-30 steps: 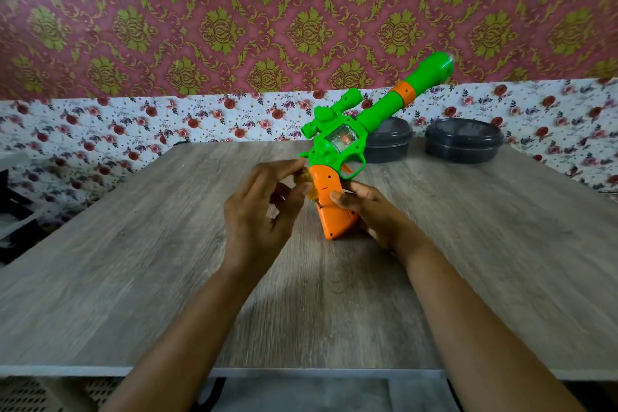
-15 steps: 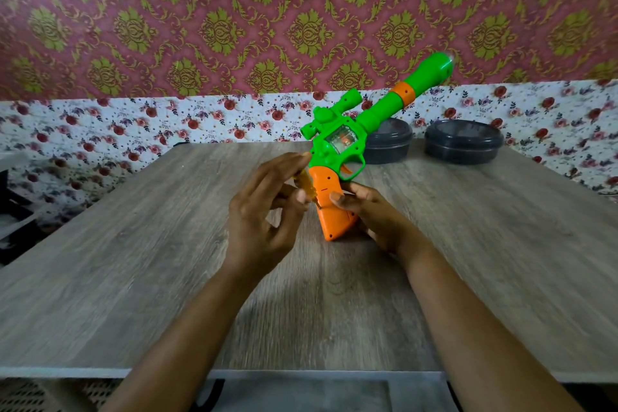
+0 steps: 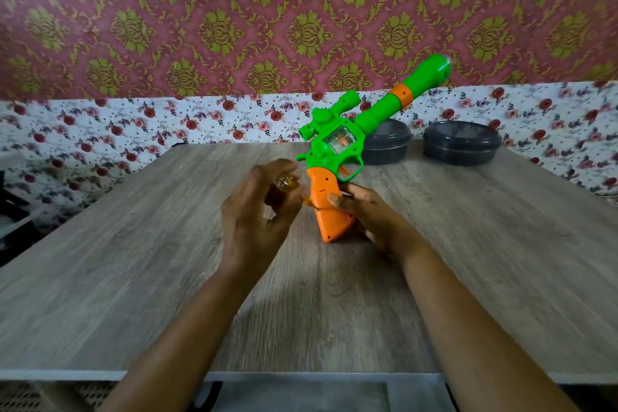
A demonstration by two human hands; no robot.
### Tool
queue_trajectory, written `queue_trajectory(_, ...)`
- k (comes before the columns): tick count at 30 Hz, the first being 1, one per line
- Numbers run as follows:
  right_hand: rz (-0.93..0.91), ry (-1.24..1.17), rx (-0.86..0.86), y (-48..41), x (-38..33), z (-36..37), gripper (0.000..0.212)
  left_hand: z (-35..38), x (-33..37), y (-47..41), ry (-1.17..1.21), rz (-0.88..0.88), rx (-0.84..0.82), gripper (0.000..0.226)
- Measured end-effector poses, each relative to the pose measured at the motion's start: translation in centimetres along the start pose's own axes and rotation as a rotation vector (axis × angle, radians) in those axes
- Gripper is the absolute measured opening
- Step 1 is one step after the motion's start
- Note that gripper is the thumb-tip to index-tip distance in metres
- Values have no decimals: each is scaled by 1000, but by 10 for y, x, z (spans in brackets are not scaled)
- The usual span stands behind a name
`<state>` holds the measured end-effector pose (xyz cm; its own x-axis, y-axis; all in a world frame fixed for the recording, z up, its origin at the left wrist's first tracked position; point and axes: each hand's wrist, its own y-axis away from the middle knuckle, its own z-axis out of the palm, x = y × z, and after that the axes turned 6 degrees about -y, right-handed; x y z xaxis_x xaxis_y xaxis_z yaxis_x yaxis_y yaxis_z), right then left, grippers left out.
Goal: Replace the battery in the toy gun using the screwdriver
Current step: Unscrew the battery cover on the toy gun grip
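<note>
Right hand (image 3: 364, 214) grips orange handle of toy gun (image 3: 337, 157), butt on table (image 3: 133, 278), barrel tilted up-right. Left hand (image 3: 257, 214), fingers curled, holds yellow translucent screwdriver (image 3: 287, 186) against handle's left side. 2 dark lidded containers (image 3: 461, 142) behind. No readable writing.

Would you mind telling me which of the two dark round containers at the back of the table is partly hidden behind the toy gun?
The left dark container: the toy gun overlaps its left side, while the right dark container stands fully in view.
</note>
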<state>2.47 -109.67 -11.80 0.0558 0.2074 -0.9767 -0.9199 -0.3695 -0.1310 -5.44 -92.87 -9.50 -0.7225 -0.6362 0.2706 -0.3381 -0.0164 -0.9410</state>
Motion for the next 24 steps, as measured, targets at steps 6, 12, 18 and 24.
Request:
queue_trajectory(6, 16, -1, 1, 0, 0, -1, 29, -1, 2, 0, 13, 52, -43, 30)
queue_trajectory(12, 20, 7, 16, -2, 2, -2, 29, 1, 2, -3, 48, 19, -51, 31)
queue_trajectory(18, 8, 8, 8, -2, 2, -2, 27, 1, 1, 0, 50, -54, 33, 21)
queue_trajectory(24, 13, 23, 10, -3, 3, -2, 30, 1, 1, 1, 48, -96, 20, 33)
